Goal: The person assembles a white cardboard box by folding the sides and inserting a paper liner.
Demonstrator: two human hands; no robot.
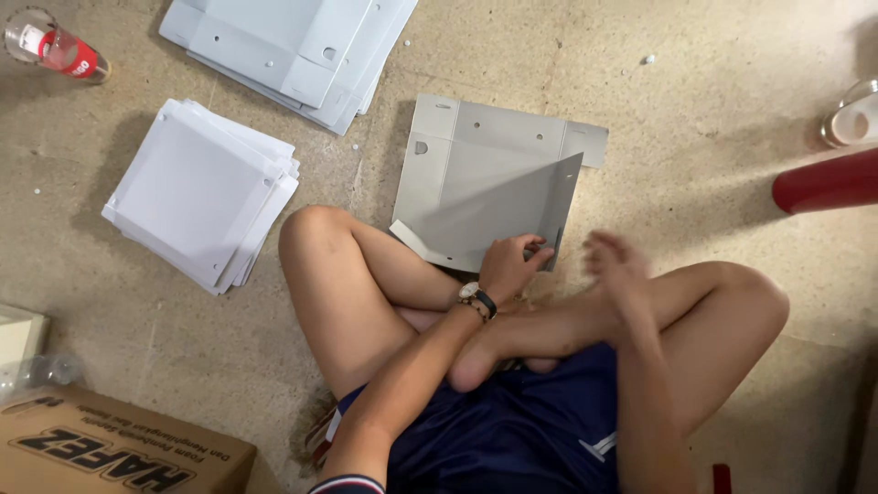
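1. The person sits cross-legged on the speckled floor (pixel 695 101).
2. The left hand (pixel 508 265) pinches the near edge of a grey flat-packed cardboard sheet (pixel 485 178), which lies on the floor just beyond the knees with one flap folded up.
3. The right hand (pixel 618 265) is blurred, close beside the sheet's corner; whether its grip is together or apart cannot be told.
4. Two stacks of white sheets (pixel 197 192) (pixel 293 46) lie to the left.
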